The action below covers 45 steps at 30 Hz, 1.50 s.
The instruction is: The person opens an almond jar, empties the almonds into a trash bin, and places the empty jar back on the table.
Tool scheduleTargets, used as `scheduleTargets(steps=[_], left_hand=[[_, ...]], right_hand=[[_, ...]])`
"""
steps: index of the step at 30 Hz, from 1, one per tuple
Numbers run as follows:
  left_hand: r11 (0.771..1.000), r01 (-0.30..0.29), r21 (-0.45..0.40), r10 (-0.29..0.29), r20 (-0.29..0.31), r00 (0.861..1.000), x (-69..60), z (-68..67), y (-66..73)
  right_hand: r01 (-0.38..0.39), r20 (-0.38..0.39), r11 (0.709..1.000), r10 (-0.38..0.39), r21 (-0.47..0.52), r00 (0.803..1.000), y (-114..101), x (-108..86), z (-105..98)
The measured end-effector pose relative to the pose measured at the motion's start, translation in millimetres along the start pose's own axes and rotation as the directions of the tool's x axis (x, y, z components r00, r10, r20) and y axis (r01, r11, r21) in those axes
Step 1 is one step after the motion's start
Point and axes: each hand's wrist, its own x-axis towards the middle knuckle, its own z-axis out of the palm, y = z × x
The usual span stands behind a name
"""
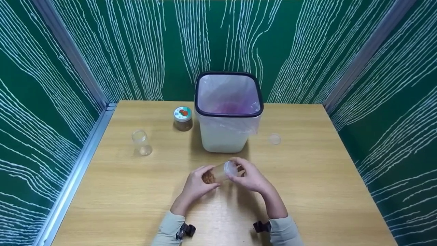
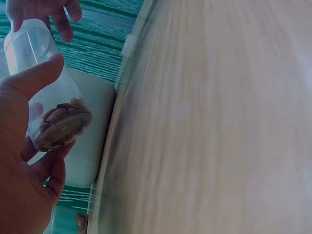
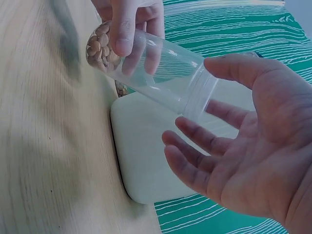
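A clear plastic jar (image 1: 220, 173) with brown bean-like pieces (image 3: 100, 48) gathered at its bottom is held tilted above the table. My left hand (image 1: 197, 184) grips the jar near its bottom, thumb on one side and fingers on the other. At the other end is a translucent lid (image 1: 230, 168), which my right hand (image 1: 253, 177) holds between thumb and fingers. The right wrist view shows the remaining right fingers loosely bent below the lid. The lid looks seated on the jar's mouth.
A white bin (image 1: 223, 135) with a dark rim and plastic liner stands just beyond the hands. Left of it is a filled jar (image 1: 183, 119) with a printed lid. Farther left stands a clear jar (image 1: 140, 141). A loose clear lid (image 1: 274, 139) lies right of the bin.
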Motion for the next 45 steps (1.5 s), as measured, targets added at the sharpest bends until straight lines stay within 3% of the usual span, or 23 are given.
scheduleTargets(steps=[8, 13, 19, 24, 28, 32, 38, 45], left_hand=[[1.0, -0.001, 0.007, 0.001, 0.009, 1.0, 0.2, -2.2, 1.8], [1.0, 0.006, 0.028, -0.006, 0.013, 1.0, 1.5, -3.1, 3.0], [1.0, 0.001, 0.024, -0.002, 0.019, 1.0, 4.5, -5.0, 4.9], [0.999, -0.034, 0.02, 0.034, 0.013, 0.999, 5.4, -6.5, 5.9], [0.997, -0.059, 0.042, 0.058, 0.012, 0.998, 4.8, -7.4, 6.5], [0.995, -0.07, 0.066, 0.07, 0.014, 0.997, 3.9, -7.8, 6.1], [0.994, -0.071, 0.086, 0.069, 0.018, 0.997, 1.5, -8.8, 5.8], [0.994, -0.069, 0.087, 0.067, 0.021, 0.998, -2.1, -8.4, 4.5]], right_hand=[[0.084, 0.003, 0.994, -0.085, 0.063, 0.996, 2, -0.1, 0], [-0.015, -0.053, 0.997, 0.02, 0.079, 0.998, -4, 0.9, -1], [-0.173, -0.158, 0.985, 0.17, -0.004, 0.973, -6, 3.1, -2], [-0.243, -0.208, 0.962, 0.215, -0.122, 0.954, -9, 3.6, -2], [-0.258, -0.212, 0.949, 0.218, -0.181, 0.953, -10, 1.9, -2], [-0.208, -0.177, 0.965, 0.18, -0.157, 0.968, -9, 0.2, -2], [-0.042, -0.09, 0.998, 0.038, -0.042, 0.995, -5, -4.0, -4], [0.093, -0.036, 0.995, -0.092, 0.037, 0.995, 2, -6.9, -2]])
